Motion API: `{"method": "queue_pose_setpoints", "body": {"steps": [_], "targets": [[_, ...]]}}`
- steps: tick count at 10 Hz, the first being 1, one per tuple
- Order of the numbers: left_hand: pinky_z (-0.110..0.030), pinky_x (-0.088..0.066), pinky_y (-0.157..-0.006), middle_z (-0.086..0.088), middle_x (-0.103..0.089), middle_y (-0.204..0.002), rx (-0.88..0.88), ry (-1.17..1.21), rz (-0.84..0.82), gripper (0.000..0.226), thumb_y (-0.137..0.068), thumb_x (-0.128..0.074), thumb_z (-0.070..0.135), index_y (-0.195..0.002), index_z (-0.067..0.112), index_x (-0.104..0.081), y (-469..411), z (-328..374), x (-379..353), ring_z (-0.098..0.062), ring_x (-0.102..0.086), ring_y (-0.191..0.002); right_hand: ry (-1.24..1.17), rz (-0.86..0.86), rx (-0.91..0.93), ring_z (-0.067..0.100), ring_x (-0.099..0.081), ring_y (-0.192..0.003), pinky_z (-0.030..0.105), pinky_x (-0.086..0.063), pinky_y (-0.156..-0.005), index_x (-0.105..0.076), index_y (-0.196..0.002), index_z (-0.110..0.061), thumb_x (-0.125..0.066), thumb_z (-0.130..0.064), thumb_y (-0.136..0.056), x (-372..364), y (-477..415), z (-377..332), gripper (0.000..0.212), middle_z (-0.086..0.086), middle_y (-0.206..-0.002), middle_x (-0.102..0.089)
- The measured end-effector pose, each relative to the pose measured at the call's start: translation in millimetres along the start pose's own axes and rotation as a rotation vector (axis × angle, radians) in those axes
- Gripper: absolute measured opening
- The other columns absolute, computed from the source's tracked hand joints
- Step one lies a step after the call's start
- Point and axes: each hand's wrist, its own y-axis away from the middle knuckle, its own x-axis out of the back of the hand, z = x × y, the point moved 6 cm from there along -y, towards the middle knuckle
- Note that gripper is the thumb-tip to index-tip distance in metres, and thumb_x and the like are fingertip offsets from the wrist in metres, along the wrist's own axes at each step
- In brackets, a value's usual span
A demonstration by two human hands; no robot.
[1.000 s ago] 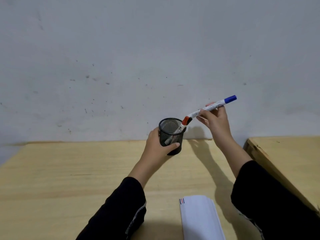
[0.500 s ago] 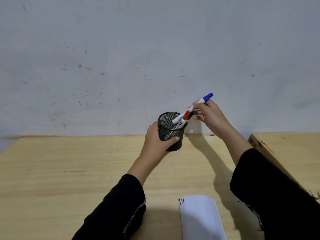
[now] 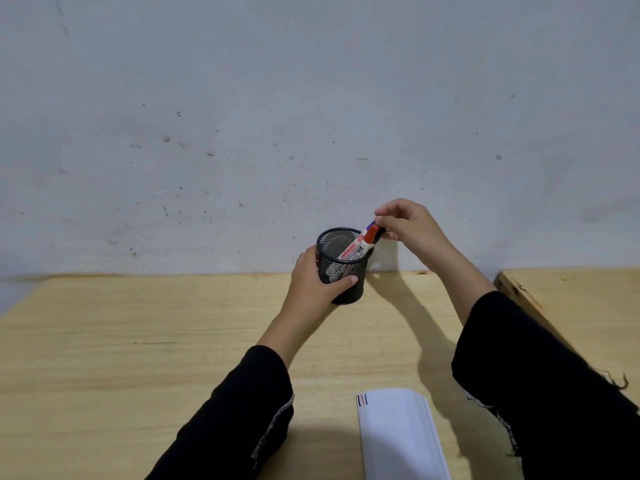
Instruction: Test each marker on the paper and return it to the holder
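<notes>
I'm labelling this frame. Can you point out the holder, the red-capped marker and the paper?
holder (image 3: 341, 284): head view, on its mesh wall.
red-capped marker (image 3: 371, 233): head view, on the red cap.
paper (image 3: 398, 438): head view, on its blank middle.

I see the left hand (image 3: 317, 282) wrapped around the black mesh holder (image 3: 343, 265) on the wooden table (image 3: 138, 341). The right hand (image 3: 408, 225) pinches the marker tops (image 3: 372, 232) leaning from its rim. White paper (image 3: 398, 434) lies near, bearing coloured strokes (image 3: 362, 399).
</notes>
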Motion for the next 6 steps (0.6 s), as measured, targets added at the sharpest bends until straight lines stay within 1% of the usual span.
{"method": "queue_pose_setpoints", "body": {"steps": [1,2,3,4,5,6], "targets": [[-0.029,-0.044,-0.096,0.003,-0.051,-0.119,-0.005,-0.012,-0.005,0.057,-0.067,-0.081,0.026,-0.114,0.027,-0.049,0,3,1,-0.013,-0.054,-0.111,0.008,0.006,-0.004,0.0,-0.055,-0.053,0.008,-0.042,-0.049,-0.061,-0.089,-0.005,-0.057,0.0,-0.085,1,0,-4,0.008,0.001,-0.074,-0.057],[-0.028,-0.044,-0.094,0.003,-0.051,-0.118,-0.006,-0.027,-0.006,0.056,-0.067,-0.081,0.024,-0.114,0.026,-0.05,0,4,2,-0.014,-0.054,-0.11,0.022,-0.003,-0.008,0.01,-0.052,-0.06,0.01,-0.043,-0.051,-0.062,-0.084,-0.005,-0.056,-0.001,-0.085,0,3,-6,0.008,0.002,-0.073,-0.058],[-0.029,-0.047,-0.092,0.0,-0.053,-0.116,0.004,-0.075,-0.018,0.055,-0.066,-0.082,0.023,-0.113,0.021,-0.052,-1,7,4,-0.017,-0.055,-0.11,0.025,-0.013,-0.03,0.014,-0.058,-0.069,0.021,-0.047,-0.064,-0.061,-0.079,-0.012,-0.055,-0.003,-0.086,2,7,-6,0.012,0.002,-0.078,-0.06],[-0.012,-0.038,-0.077,0.004,-0.048,-0.112,0.008,-0.176,-0.042,0.048,-0.075,-0.076,0.021,-0.117,0.015,-0.052,1,16,11,-0.008,-0.047,-0.102,0.025,-0.007,-0.028,0.016,-0.062,-0.076,0.022,-0.05,-0.067,-0.061,-0.084,-0.012,-0.055,-0.004,-0.086,9,16,-10,0.01,0.002,-0.082,-0.06],[-0.027,-0.039,-0.094,-0.004,-0.05,-0.123,0.033,-0.263,-0.047,0.056,-0.078,-0.073,0.03,-0.125,0.009,-0.05,7,28,24,-0.017,-0.046,-0.115,0.082,0.012,-0.031,0.02,-0.062,-0.082,0.026,-0.052,-0.074,-0.061,-0.093,-0.008,-0.055,-0.005,-0.085,18,28,-20,0.01,0.003,-0.086,-0.061],[-0.028,-0.034,-0.099,-0.008,-0.047,-0.135,0.033,-0.318,-0.047,0.065,-0.081,-0.07,0.031,-0.135,0.008,-0.042,17,48,39,-0.021,-0.043,-0.126,0.23,0.042,0.005,0.022,-0.06,-0.092,0.037,-0.05,-0.088,-0.062,-0.096,-0.013,-0.057,-0.012,-0.085,26,48,-33,0.012,0.003,-0.099,-0.062]]}}
